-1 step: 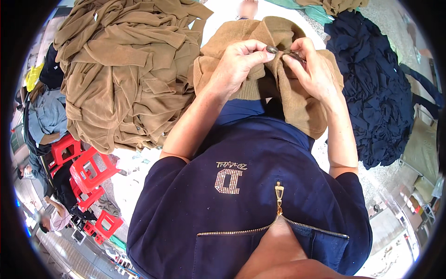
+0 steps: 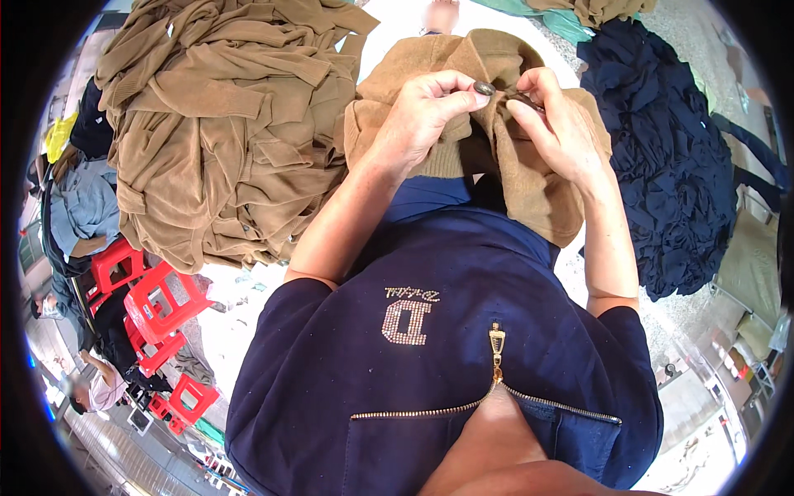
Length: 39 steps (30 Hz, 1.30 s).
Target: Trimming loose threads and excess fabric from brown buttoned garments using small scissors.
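Note:
A brown knitted garment (image 2: 546, 194) with ribbed edges lies bunched over my lap. My left hand (image 2: 426, 116) is closed, pinching a dark, shiny round button (image 2: 484, 88) between thumb and forefinger at the garment's edge. Just to its right, my right hand (image 2: 558, 124) is closed too, thumb and fingers pressed together on the fabric beside the button. Something dark shows under my right thumb, mostly hidden by the fingers, and I cannot make out what it is.
A big heap of brown knitwear (image 2: 223, 132) rises on the left; a dark navy heap of cloth (image 2: 662, 157) stands on the right. Red plastic stools (image 2: 165, 302) are at the left, near another person (image 2: 103, 388). Greenish cloth (image 2: 566, 25) lies at the far edge.
My right hand and forearm have shifted very slightly to the right, the thumb with them. The left hand stays on the button.

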Tool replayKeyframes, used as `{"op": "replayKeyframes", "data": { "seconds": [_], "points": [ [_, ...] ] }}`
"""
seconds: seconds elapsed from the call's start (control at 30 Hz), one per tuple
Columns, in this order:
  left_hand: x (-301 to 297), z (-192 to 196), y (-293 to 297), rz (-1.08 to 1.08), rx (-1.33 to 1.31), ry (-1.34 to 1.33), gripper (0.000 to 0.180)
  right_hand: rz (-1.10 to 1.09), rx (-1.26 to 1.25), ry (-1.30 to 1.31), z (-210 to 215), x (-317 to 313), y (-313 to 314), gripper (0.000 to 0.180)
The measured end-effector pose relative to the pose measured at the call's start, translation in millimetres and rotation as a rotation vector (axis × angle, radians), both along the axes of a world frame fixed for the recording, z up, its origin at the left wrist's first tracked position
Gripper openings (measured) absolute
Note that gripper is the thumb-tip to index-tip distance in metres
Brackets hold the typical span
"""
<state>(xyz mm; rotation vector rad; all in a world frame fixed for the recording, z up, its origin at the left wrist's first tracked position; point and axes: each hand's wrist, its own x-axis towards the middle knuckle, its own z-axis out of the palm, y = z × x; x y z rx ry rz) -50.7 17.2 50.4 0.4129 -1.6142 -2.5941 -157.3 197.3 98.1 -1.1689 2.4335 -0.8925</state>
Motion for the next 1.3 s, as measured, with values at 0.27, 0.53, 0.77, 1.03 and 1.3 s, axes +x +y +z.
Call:
{"op": "replayKeyframes", "data": {
  "seconds": [0.27, 0.53, 0.77, 1.03, 1.3],
  "points": [
    [-1.6, 1.5, 2.7, -0.014, -0.110, -0.035, 0.010, 0.028, -0.145, 0.045, -9.4, -1.1, 2.6, 0.024],
    [-2.0, 4.3, 4.0, -0.039, -0.143, -0.043, 0.011, 0.067, -0.157, 0.243, -14.7, 0.7, -2.8, 0.021],
    [-1.2, 4.2, 4.2, -0.040, -0.128, -0.049, 0.010, 0.013, -0.249, 0.141, -24.2, -1.1, -1.9, 0.017],
    [2.4, 16.0, -4.0, -0.055, -0.150, -0.074, 0.011, 0.096, -0.489, -0.394, -38.1, -6.6, -6.7, 0.041],
    [12.6, 33.2, -15.3, -0.080, -0.266, -0.028, 0.012, 0.075, -0.611, -0.481, -23.1, 16.9, -31.2, 0.030]
  ]
}}
